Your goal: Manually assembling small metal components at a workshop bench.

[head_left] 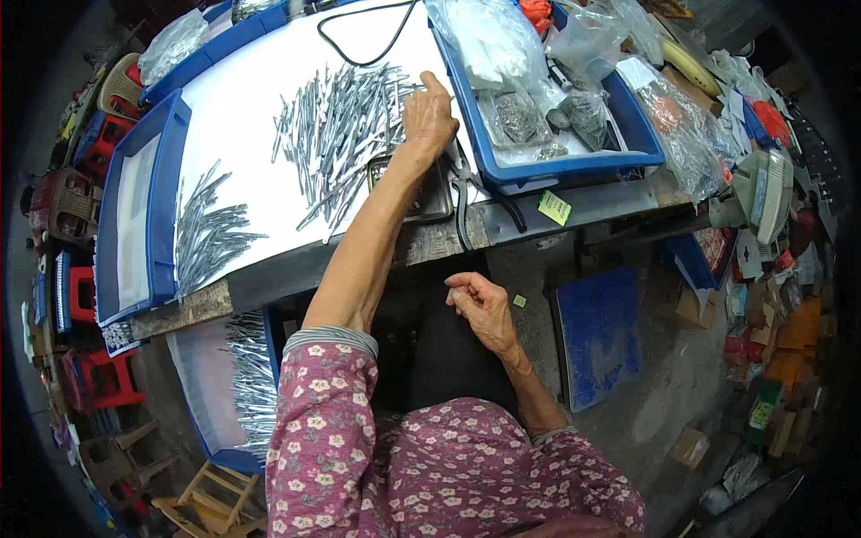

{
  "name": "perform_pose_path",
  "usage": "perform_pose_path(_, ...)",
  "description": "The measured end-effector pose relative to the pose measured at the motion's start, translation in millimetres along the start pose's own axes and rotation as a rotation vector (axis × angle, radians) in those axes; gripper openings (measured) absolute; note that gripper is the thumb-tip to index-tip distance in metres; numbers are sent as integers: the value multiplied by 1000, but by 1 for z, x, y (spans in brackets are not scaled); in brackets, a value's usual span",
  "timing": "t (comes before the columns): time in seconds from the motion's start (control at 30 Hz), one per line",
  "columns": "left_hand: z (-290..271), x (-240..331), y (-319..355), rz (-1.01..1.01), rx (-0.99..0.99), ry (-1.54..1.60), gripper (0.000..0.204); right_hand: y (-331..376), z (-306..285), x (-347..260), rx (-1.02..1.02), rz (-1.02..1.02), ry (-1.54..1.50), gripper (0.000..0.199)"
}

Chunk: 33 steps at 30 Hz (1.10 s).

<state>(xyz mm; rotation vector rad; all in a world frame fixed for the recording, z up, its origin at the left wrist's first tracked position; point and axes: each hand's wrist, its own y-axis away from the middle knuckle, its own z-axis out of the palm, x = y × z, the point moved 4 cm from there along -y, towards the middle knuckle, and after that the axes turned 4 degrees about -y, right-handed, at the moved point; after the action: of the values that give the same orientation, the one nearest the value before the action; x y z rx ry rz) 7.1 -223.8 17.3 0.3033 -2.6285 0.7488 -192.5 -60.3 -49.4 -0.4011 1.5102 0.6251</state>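
- Metal pins point(345, 134), grey and slender, lie heaped on the white sheet point(242, 99) of the desk point(574, 208); left hand point(429, 117) rests at the heap's right edge, index finger extended, other fingers curled.
- Right hand point(482, 307) hangs below the desk edge, fingers loosely curled, holding nothing visible.
- Pliers point(468, 193) lie just beside the left wrist.
- Blue tray point(574, 166) stands right of them, filled with plastic bags.

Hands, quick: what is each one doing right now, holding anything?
Left hand: stretched out onto the pile of grey metal pieces, fingers on them; a grip cannot be told.
Right hand: loosely curled below the table edge, seemingly empty.
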Motion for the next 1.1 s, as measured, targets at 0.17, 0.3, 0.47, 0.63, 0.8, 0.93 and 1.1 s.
perform_pose_path(0.17,4,-3,-1,26,-106,6,34,-1,0,6,-3,-7,-4,16)
perform_pose_path(0.3,-3,-17,-2,-243,-79,182,38,-1,1,6,-23,-4,-15,17)
perform_pose_path(0.47,-14,-29,-3,-195,2,392,33,-2,-2,9,9,2,-22,16)
perform_pose_path(0.63,-14,-29,-3,-178,38,495,34,-3,2,10,-30,14,-3,19)
perform_pose_path(0.8,-23,-36,0,-439,-52,1059,34,-1,2,4,-10,22,-19,19)
perform_pose_path(0.93,-42,-43,14,-667,-77,1530,47,-2,2,-13,-79,48,-86,19)
perform_pose_path(1.1,-59,-44,52,-616,-63,1604,47,-24,11,-79,46,-156,18,21)
